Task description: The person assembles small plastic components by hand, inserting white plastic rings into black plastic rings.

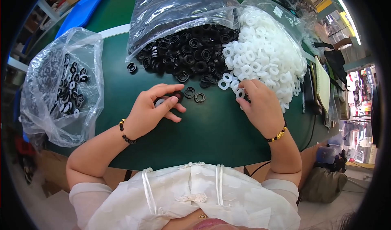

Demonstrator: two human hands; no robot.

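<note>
My left hand [143, 112] is closed around a black ring [178, 94], and a white ring [159, 102] shows between its fingers; how the two sit together is partly hidden. Between thumb and fingertips, my right hand [264, 107] pinches a white ring [240, 94] at the near edge of the white ring pile [264, 52]. Two loose black rings, one [189, 92] and another [199, 97], lie on the table just right of my left fingers. Behind them spreads a heap of black rings [191, 52].
Black rings spill from a large clear bag [183, 8]; the white ones come from another clear bag [299, 24]. At left, a clear bag [38, 83] holds black-and-white pieces. A blue tray [83, 10] lies far left on the green table [211, 144]. Notebooks [321, 83] stand at right.
</note>
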